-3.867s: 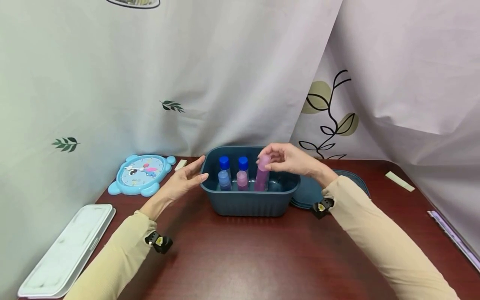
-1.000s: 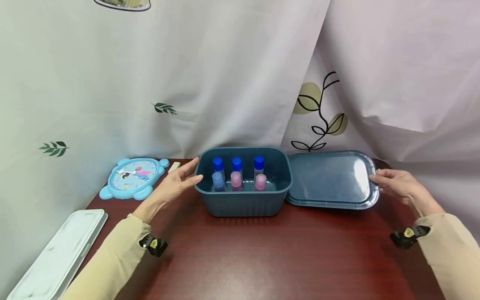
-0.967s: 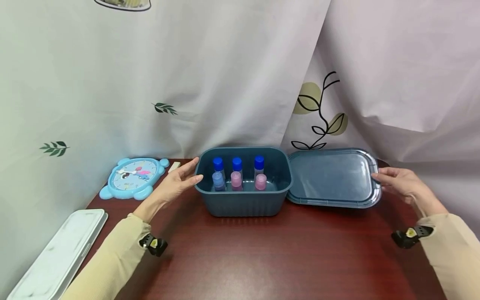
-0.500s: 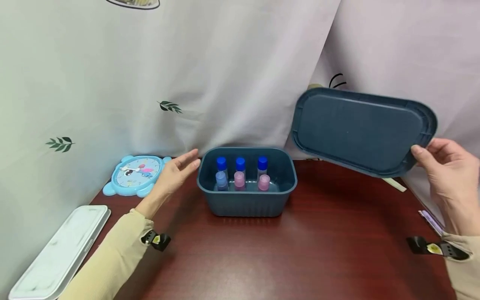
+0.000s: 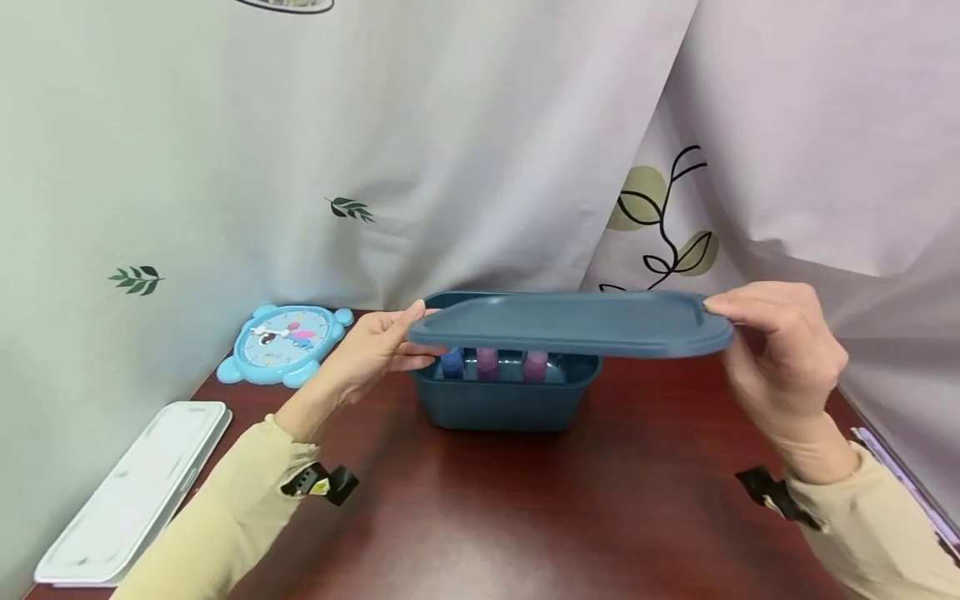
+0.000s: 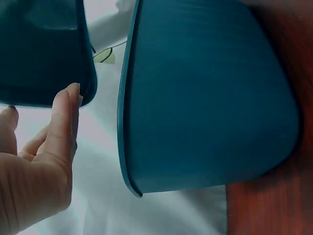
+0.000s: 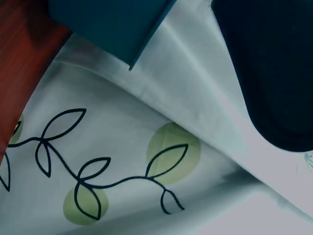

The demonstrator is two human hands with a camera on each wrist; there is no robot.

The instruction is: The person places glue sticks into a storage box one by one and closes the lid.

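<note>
A dark blue lid (image 5: 577,318) is held level above the matching bin (image 5: 502,407), shifted toward its right. My left hand (image 5: 372,348) holds the lid's left end, thumb above and fingers below. In the left wrist view, the fingertips (image 6: 72,93) touch the lid near its corner. My right hand (image 5: 787,350) pinches the opposite end, thumb on top; the right wrist view shows only part of the lid (image 7: 274,73). Under the lid, a blue-capped bottle (image 5: 452,364) and pink-capped bottles (image 5: 487,364) stand in the bin, their back row hidden.
A light blue animal-shaped clock (image 5: 283,346) lies at the back left. In front of it is a long white case (image 5: 135,492). A patterned white curtain (image 5: 487,150) hangs behind the dark red table (image 5: 480,508). A thin purple strip (image 5: 903,479) lies along the right edge.
My right hand has let go of a pink bottle in the bin, lifted the lid from the table at right and brought it left over the bin. My left hand has moved from the bin's rim onto the lid.
</note>
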